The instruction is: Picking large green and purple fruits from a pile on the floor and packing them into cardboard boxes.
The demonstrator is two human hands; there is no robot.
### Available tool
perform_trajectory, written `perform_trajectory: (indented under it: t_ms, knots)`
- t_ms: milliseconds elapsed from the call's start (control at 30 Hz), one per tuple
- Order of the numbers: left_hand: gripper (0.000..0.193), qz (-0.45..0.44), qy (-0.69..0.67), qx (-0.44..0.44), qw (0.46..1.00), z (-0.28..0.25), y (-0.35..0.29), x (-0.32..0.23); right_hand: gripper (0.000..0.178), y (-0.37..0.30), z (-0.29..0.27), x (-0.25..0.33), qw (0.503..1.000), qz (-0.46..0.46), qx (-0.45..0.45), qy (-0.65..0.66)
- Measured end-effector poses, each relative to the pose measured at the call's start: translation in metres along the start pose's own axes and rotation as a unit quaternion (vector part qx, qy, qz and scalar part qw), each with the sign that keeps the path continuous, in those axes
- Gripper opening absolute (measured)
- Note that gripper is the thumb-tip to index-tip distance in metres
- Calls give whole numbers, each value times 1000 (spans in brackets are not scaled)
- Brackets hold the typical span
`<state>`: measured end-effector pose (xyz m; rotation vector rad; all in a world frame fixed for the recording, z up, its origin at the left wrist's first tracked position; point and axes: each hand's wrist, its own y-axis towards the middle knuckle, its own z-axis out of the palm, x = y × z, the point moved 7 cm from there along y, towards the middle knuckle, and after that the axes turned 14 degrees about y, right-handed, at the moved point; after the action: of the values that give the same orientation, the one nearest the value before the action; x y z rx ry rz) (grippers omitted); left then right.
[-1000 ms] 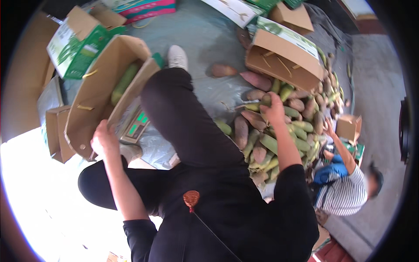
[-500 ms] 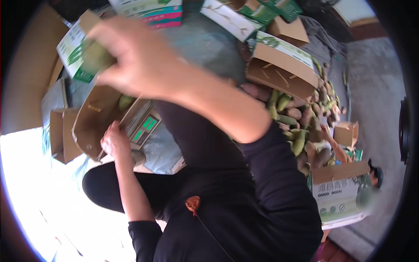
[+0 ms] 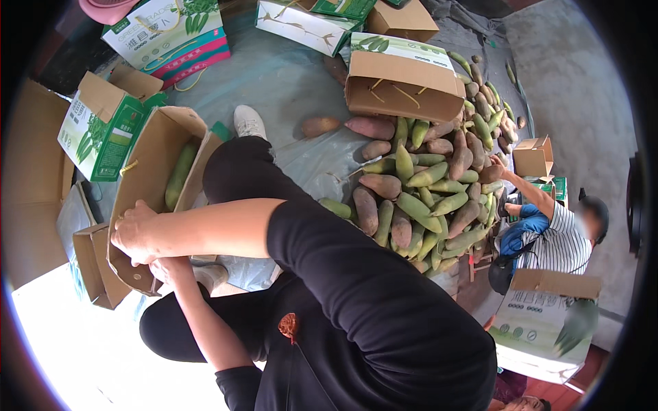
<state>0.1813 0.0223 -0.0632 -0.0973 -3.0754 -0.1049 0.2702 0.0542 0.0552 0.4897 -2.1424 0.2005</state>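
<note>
An open-topped cardboard box (image 3: 159,127) stands tilted at the left, with a long green radish (image 3: 180,177) lying inside along its wall. My right hand (image 3: 137,233) reaches across my body into the near end of this box. Its fingers are curled and partly hidden, so what they hold does not show. Just below, my left hand (image 3: 171,269) grips the box's near edge, partly covered by my right wrist.
A large heap of green and reddish-brown radishes (image 3: 428,181) lies right of centre, an open carton (image 3: 404,96) tipped beside it. A co-worker in a striped shirt (image 3: 565,236) reaches to its far side. Printed cartons (image 3: 103,130) stand left; a white shoe (image 3: 250,122) rests on plastic sheeting.
My right hand, raised with a green radish, has come down into the near end of the box. The view has shifted, showing more of the heap. The scale's lit display is hidden now.
</note>
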Motion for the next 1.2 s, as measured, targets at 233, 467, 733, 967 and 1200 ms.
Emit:
perform_trajectory:
  t_ms: [233, 467, 733, 967, 1200]
  knots:
    - [19, 62, 84, 42, 994, -45, -7, -44, 34, -99, -150, -63, 949, -26, -199, 243]
    - [19, 58, 43, 36, 997, -44, -6, -42, 33, -290, -211, -289, 737, 253, -503, 373]
    - [15, 56, 23, 53, 997, -40, -8, -44, 52, -461, -230, -399, 427, 290, -698, 496]
    - [15, 37, 26, 47, 998, -51, -7, -38, 59, -452, -264, -433, 360, 238, -728, 532]
    - [16, 40, 22, 54, 998, -43, -6, -53, 31, -454, -283, -428, 292, 173, -805, 487]
